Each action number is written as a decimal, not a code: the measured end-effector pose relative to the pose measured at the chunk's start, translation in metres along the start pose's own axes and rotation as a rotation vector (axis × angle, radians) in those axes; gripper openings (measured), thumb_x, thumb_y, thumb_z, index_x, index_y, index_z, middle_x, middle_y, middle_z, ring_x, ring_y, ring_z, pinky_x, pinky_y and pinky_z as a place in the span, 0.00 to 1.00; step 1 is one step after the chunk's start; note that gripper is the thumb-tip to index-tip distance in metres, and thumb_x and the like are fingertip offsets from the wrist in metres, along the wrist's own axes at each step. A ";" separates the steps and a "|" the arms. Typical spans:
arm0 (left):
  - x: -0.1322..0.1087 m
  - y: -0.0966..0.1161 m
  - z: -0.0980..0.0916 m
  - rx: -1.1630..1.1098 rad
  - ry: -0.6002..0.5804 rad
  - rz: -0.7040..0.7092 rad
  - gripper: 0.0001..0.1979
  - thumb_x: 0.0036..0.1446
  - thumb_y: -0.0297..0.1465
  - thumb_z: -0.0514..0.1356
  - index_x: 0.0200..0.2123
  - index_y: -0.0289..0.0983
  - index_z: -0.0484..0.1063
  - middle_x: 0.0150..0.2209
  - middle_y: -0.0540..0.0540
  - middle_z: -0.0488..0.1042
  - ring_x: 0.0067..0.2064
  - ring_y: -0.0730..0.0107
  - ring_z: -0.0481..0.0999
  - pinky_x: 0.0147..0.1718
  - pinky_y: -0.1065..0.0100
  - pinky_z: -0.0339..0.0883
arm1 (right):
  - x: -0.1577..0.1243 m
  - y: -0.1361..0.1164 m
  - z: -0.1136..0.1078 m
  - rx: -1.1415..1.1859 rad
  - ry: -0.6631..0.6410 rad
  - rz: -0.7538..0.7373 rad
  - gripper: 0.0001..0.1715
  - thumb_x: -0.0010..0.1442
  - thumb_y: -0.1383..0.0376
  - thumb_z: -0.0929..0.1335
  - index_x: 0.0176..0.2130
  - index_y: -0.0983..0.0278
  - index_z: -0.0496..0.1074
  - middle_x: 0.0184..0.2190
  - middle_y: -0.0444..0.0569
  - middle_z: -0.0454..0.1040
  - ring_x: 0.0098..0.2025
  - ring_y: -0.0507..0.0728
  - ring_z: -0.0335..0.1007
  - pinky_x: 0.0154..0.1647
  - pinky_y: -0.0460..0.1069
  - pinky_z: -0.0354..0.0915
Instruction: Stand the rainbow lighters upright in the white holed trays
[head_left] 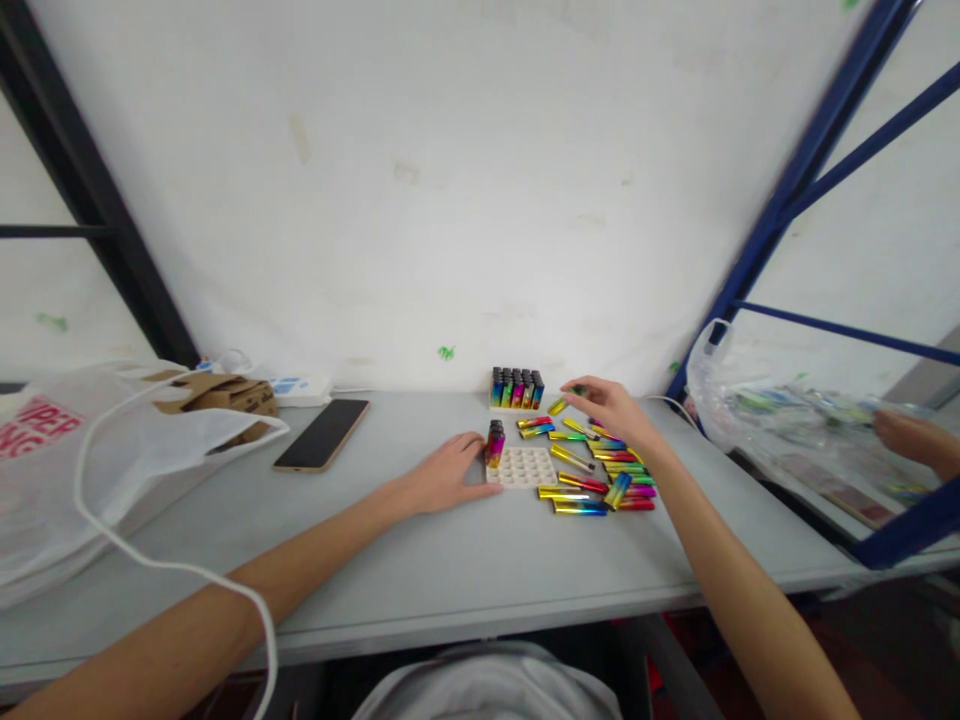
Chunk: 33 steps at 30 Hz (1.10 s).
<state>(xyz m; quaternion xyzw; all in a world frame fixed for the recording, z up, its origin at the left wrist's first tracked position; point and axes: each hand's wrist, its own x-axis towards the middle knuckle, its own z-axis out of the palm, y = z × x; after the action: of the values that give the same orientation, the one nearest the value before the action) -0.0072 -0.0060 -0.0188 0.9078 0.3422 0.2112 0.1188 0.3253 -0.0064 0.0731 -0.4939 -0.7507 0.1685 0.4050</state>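
Observation:
A white tray with rows of holes (529, 467) lies on the grey table, and a few shiny lighters (495, 445) stand upright at its left end. My left hand (448, 474) rests at the tray's left side, thumb and fingers apart along its edge. Above the loose pile, my right hand (606, 408) pinches a yellow-green lighter (557, 406) by its dark end, tilted. Many metallic coloured lighters (616, 490) lie flat and scattered right of the tray. Behind it, a second tray is filled with upright lighters (517, 389) near the wall.
A phone (322, 435) lies to the left, beside a cardboard box (225, 400) and a white plastic bag (135, 470). A white cable (172, 568) hangs across the near left. On the right stand a blue metal frame (780, 210) and clear plastic bags; another person's hand (915, 440) shows there.

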 end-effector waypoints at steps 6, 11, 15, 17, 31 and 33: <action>-0.002 -0.002 0.001 0.001 0.017 0.017 0.35 0.66 0.60 0.60 0.60 0.36 0.71 0.64 0.33 0.72 0.65 0.47 0.73 0.68 0.52 0.65 | 0.019 -0.024 0.054 0.347 0.050 0.025 0.35 0.65 0.31 0.64 0.33 0.59 0.67 0.26 0.42 0.69 0.28 0.55 0.64 0.30 0.50 0.62; -0.002 -0.001 0.001 -0.022 0.022 0.022 0.34 0.65 0.58 0.62 0.59 0.37 0.71 0.63 0.33 0.72 0.64 0.45 0.73 0.68 0.50 0.65 | -0.006 -0.027 0.087 0.577 -0.096 0.009 0.30 0.69 0.34 0.64 0.39 0.57 0.63 0.23 0.38 0.65 0.24 0.53 0.64 0.30 0.49 0.66; -0.002 0.001 -0.001 -0.034 0.013 0.020 0.34 0.65 0.58 0.62 0.59 0.37 0.71 0.64 0.33 0.72 0.65 0.45 0.72 0.68 0.49 0.65 | -0.016 -0.030 0.094 0.535 -0.011 0.094 0.32 0.66 0.33 0.65 0.36 0.57 0.62 0.22 0.35 0.53 0.21 0.51 0.50 0.21 0.46 0.53; -0.003 0.002 -0.001 -0.039 0.010 0.021 0.34 0.65 0.58 0.63 0.60 0.37 0.70 0.64 0.33 0.71 0.65 0.45 0.72 0.69 0.48 0.64 | -0.017 -0.031 0.097 0.411 0.077 0.102 0.34 0.66 0.32 0.64 0.31 0.58 0.61 0.22 0.38 0.56 0.23 0.51 0.51 0.22 0.47 0.51; -0.004 0.003 -0.001 -0.002 0.019 0.032 0.33 0.66 0.56 0.63 0.61 0.36 0.70 0.63 0.33 0.72 0.65 0.47 0.72 0.69 0.51 0.64 | -0.017 -0.027 0.112 0.104 0.167 0.082 0.26 0.64 0.44 0.61 0.25 0.59 0.61 0.23 0.44 0.63 0.29 0.56 0.58 0.32 0.50 0.53; -0.004 0.004 -0.002 0.000 0.013 0.026 0.33 0.66 0.55 0.63 0.61 0.36 0.70 0.64 0.33 0.72 0.66 0.46 0.72 0.69 0.51 0.64 | -0.018 -0.028 0.112 0.125 0.151 0.065 0.28 0.65 0.42 0.61 0.25 0.59 0.60 0.23 0.43 0.62 0.29 0.56 0.57 0.32 0.50 0.53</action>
<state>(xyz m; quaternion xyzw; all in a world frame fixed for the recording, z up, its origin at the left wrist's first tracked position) -0.0084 -0.0110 -0.0170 0.9107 0.3313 0.2188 0.1140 0.2251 -0.0186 0.0149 -0.5031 -0.6896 0.1905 0.4848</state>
